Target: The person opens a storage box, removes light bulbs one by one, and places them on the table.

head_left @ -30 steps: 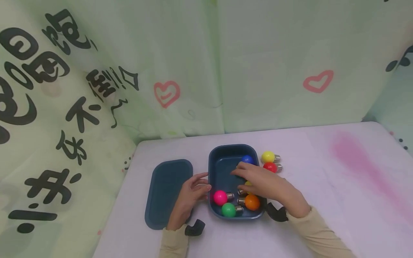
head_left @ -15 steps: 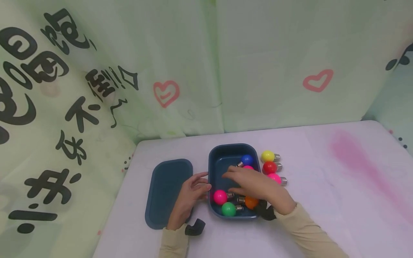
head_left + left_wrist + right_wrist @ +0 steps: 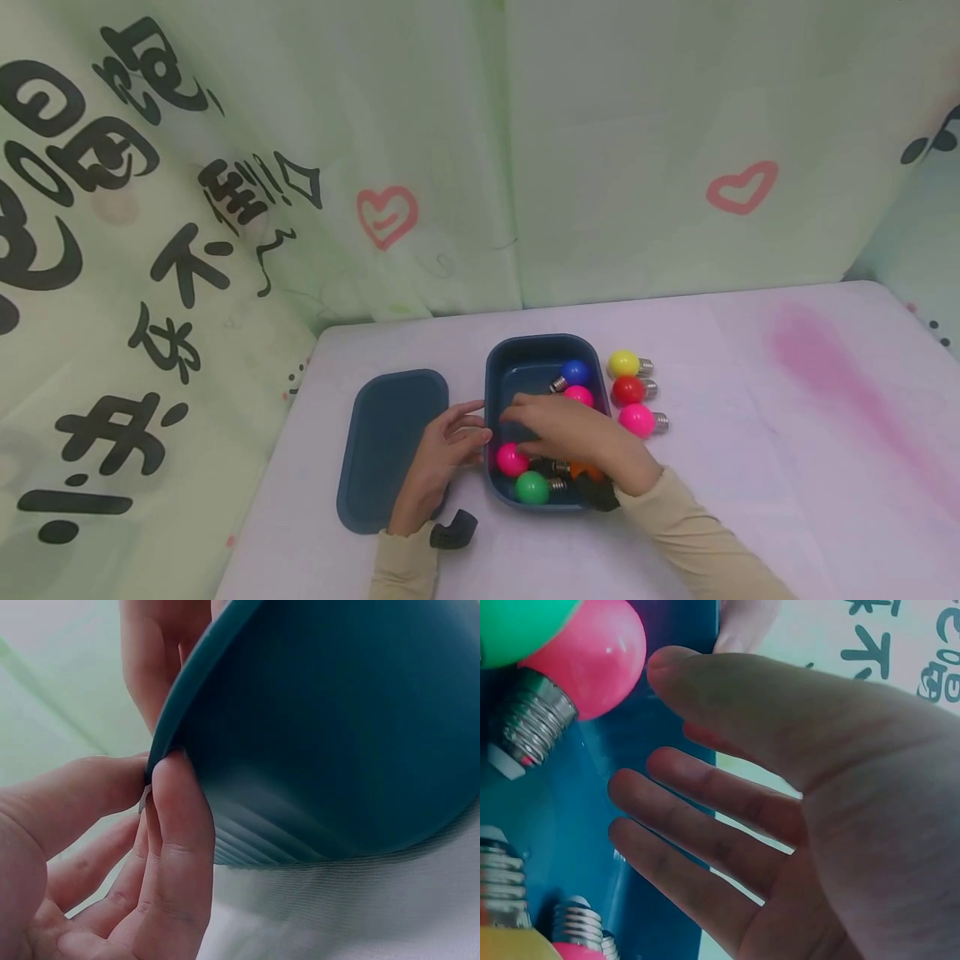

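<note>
My left hand (image 3: 442, 454) pinches the left rim of a dark blue box (image 3: 491, 367); in the left wrist view the thumb and a finger (image 3: 180, 810) lie either side of its edge. My right hand (image 3: 566, 425) reaches over the box, fingers spread and nothing between them. Its thumb is right by a pink light bulb (image 3: 600, 660). Also in the box are a green bulb (image 3: 532, 487), a blue bulb (image 3: 576, 372), a second pink bulb (image 3: 578, 395), an orange bulb (image 3: 587, 472) partly covered by the wrist strap, and a yellow bulb (image 3: 514, 945) hidden in the head view.
Right of the box lie a yellow bulb (image 3: 624, 363), a red bulb (image 3: 628, 389) and a pink bulb (image 3: 637, 420) in a column on the white tabletop (image 3: 750, 458). A flat blue lid (image 3: 390, 450) lies to the left, beneath the left forearm. A printed curtain (image 3: 600, 167) hangs behind.
My right hand has moved left and slightly down over the box, uncovering the pink bulb on the table and the one in the box. The left hand stays put.
</note>
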A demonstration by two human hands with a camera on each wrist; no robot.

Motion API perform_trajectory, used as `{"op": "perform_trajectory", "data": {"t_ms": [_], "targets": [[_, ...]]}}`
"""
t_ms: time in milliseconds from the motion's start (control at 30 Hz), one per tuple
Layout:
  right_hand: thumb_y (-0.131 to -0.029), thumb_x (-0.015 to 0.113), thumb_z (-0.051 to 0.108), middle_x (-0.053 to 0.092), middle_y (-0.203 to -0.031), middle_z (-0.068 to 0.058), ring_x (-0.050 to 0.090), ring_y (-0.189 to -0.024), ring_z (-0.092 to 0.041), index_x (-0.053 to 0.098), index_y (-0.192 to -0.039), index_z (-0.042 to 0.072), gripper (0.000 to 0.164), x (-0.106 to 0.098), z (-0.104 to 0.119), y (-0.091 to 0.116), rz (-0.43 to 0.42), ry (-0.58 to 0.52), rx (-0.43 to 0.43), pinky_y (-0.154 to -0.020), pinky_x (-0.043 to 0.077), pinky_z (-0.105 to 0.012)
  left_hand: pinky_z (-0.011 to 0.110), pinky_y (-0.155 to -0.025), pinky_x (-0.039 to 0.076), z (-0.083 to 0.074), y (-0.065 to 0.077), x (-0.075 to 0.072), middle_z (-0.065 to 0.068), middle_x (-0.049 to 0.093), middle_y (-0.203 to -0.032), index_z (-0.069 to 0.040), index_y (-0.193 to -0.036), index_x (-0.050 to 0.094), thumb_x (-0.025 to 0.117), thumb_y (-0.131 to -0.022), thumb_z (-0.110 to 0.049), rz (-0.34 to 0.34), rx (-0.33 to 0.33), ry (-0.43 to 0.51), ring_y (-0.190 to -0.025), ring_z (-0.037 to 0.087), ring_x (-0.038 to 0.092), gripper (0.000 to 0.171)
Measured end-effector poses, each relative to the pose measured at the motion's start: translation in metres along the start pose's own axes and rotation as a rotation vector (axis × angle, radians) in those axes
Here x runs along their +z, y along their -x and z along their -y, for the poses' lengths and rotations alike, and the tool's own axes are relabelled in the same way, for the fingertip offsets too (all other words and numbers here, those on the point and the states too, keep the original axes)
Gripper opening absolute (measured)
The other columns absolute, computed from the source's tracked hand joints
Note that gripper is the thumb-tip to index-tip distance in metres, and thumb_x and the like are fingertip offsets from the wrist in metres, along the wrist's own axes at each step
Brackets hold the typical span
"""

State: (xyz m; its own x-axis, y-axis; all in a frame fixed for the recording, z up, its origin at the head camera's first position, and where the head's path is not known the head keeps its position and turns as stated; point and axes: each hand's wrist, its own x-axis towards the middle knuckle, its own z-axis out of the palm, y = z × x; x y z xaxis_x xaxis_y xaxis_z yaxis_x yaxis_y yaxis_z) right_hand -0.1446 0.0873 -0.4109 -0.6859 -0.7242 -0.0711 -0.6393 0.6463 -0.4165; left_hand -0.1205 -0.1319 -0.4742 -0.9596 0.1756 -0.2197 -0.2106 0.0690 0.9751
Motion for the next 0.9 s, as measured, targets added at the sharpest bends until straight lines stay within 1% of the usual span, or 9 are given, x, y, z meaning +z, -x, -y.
{"op": "perform_trajectory", "data": {"t_ms": [167,300,467,633,900], "targets": [[-0.084,0.08,0.025,0.066,-0.108,-0.007,0.066,-0.099,-0.019,0.066,-0.125,0.009,0.046,0.0027,0.0023,-0.0026,0.021,0.011,0.004,-0.084,0.058,-0.036,0.027,-0.074,0.057,-0.0002,0.0001,-0.0001,0.015,0.064,-0.115,-0.009,-0.139,0.055,0.074,-0.09,-0.016,0.001,0.003,0.005,-0.092,0.015,0.066,0.053],[-0.084,0.081,0.027,0.066,-0.11,-0.004,0.065,-0.102,-0.018,0.066,-0.127,0.012,0.048,0.0055,0.0038,-0.0049,0.049,0.001,0.046,-0.084,0.058,-0.035,0.027,-0.074,0.057,-0.0008,0.0003,-0.0001,0.017,0.064,-0.117,-0.009,-0.139,0.055,0.075,-0.089,-0.017,0.001,0.003,0.006,-0.093,0.015,0.066,0.054],[-0.083,0.081,0.027,0.067,-0.111,-0.002,0.065,-0.103,-0.018,0.067,-0.126,0.014,0.047,0.0067,0.0053,-0.0069,0.077,-0.024,0.092,-0.085,0.058,-0.036,0.026,-0.073,0.057,-0.0019,0.0007,0.0002,0.014,0.064,-0.114,-0.009,-0.139,0.055,0.075,-0.089,-0.017,0.002,0.006,0.004,-0.09,0.015,0.066,0.054],[-0.083,0.081,0.026,0.069,-0.106,-0.002,0.066,-0.098,-0.017,0.068,-0.124,0.012,0.045,0.0068,0.0056,-0.0073,0.088,-0.019,0.086,-0.084,0.058,-0.035,0.026,-0.072,0.057,-0.0018,0.0001,0.0002,0.011,0.065,-0.111,-0.009,-0.138,0.056,0.075,-0.089,-0.017,-0.002,0.007,0.001,-0.09,0.015,0.066,0.053],[-0.084,0.08,0.024,0.068,-0.099,0.0,0.065,-0.092,-0.015,0.069,-0.12,0.011,0.04,0.0061,0.0057,-0.0076,0.097,-0.031,0.074,-0.08,0.057,-0.031,0.027,-0.073,0.057,-0.0006,0.0,0.0001,0.014,0.065,-0.113,-0.01,-0.138,0.056,0.073,-0.09,-0.015,-0.002,0.006,-0.007,-0.091,0.017,0.066,0.051]]}}
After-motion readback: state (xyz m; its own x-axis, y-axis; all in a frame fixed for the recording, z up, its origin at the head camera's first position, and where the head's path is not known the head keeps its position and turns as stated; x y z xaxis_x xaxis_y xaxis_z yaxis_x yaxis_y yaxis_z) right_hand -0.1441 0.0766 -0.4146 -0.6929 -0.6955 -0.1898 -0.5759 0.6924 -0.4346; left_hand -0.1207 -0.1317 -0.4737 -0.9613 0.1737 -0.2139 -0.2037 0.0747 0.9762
